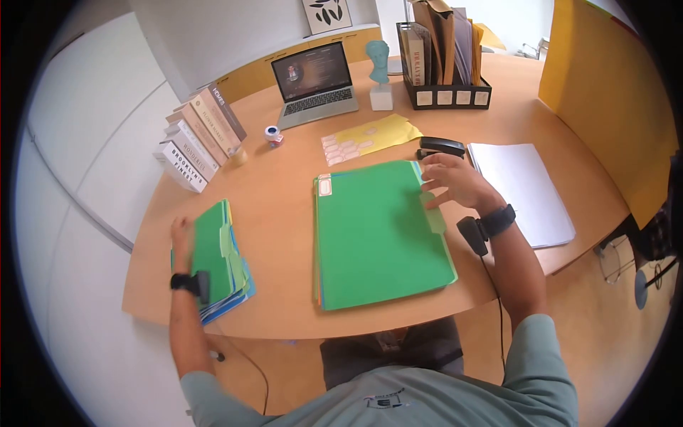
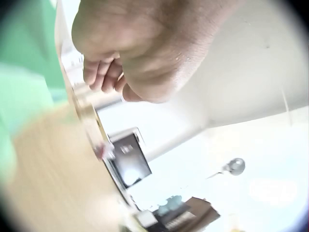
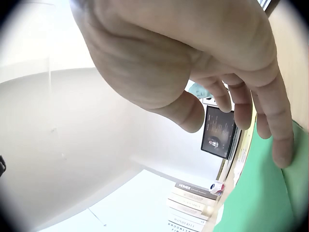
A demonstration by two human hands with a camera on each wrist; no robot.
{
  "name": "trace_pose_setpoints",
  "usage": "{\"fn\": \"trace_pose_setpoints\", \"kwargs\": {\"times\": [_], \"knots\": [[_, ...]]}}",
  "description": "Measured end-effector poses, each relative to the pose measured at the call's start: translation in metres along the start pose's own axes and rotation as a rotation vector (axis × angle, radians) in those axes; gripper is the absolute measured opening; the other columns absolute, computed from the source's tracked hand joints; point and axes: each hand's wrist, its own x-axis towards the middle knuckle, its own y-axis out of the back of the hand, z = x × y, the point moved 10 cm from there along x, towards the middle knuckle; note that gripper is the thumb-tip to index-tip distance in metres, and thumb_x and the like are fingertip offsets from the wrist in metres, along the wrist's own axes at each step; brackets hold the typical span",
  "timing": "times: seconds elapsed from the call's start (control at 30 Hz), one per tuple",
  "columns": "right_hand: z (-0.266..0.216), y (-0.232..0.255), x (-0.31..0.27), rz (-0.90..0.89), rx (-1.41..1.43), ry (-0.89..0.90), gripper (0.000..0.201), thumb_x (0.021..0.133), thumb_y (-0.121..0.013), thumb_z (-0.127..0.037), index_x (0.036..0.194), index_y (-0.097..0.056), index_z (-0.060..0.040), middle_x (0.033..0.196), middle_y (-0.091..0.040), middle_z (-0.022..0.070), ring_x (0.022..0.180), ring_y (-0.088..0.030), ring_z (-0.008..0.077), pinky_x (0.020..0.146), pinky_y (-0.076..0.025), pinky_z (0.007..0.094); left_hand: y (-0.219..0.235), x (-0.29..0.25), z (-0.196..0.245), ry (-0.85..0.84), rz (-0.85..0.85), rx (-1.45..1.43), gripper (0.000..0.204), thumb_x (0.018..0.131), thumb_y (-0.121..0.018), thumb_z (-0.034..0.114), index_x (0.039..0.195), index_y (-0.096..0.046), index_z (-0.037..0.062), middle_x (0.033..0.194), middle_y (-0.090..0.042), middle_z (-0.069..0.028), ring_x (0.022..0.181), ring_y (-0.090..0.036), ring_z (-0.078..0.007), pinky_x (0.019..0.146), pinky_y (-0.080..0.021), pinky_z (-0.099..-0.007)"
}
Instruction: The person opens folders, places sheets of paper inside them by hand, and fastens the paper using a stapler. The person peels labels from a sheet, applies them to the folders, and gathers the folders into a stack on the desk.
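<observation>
In the head view a large stack of green folders (image 1: 384, 235) with a white label at its top left lies mid-desk. My right hand (image 1: 459, 181) is over its upper right edge, fingers spread and slightly bent. One fingertip meets the green cover near the light green tab (image 1: 435, 213), and the right wrist view shows nothing between thumb and fingers. A smaller pile of green and blue folders (image 1: 211, 249) lies at the left. At that pile's left edge is my left hand (image 1: 183, 238), blurred; the left wrist view shows its fingers (image 2: 104, 75) loosely curled, with nothing seen in them.
Right of the big stack lie white papers (image 1: 523, 192) and a black stapler (image 1: 440, 146). Behind are a yellow envelope with labels (image 1: 373, 139), a laptop (image 1: 316, 85), a bust (image 1: 379, 64) and a black file organizer (image 1: 449, 96). Books (image 1: 199, 135) stand at the left.
</observation>
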Motion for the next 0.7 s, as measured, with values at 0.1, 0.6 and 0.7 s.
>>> {"fn": "trace_pose_setpoints", "kwargs": {"times": [0.1,0.6,0.7], "knots": [[-0.004,-0.009,-0.001,-0.006,0.002,0.002,0.042,0.099,-0.059,-0.022,0.132,-0.049,0.0017,0.114,-0.054,0.0099,0.105,-0.057,0.0254,0.081,-0.060,0.0441,-0.108,-0.005,0.151,-0.027,-0.356,-0.605,0.028,0.099,-0.060,0.019,0.116,-0.067,-0.0026,0.111,-0.068,-0.0068,0.102,-0.063,-0.0168,0.091,-0.050,-0.0310],[0.005,-0.012,0.011,0.029,0.389,0.047,0.029,0.101,-0.055,-0.018,0.123,-0.054,0.0002,0.108,-0.056,0.0080,0.099,-0.058,0.0204,0.082,-0.057,0.0421,-0.271,-0.053,0.308,-0.005,-0.783,-1.085,0.033,0.094,-0.054,0.004,0.126,-0.060,-0.0060,0.118,-0.066,-0.0120,0.104,-0.064,-0.0170,0.093,-0.052,-0.0291],[-0.028,-0.049,0.012,-0.082,0.454,0.104,0.028,0.105,-0.047,-0.018,0.124,-0.055,0.0003,0.110,-0.061,0.0090,0.098,-0.062,0.0201,0.086,-0.054,0.0373,-0.270,-0.052,0.310,0.029,-0.772,-1.148,0.034,0.094,-0.051,0.004,0.125,-0.059,-0.0063,0.118,-0.066,-0.0129,0.108,-0.063,-0.0190,0.096,-0.051,-0.0294]]}}
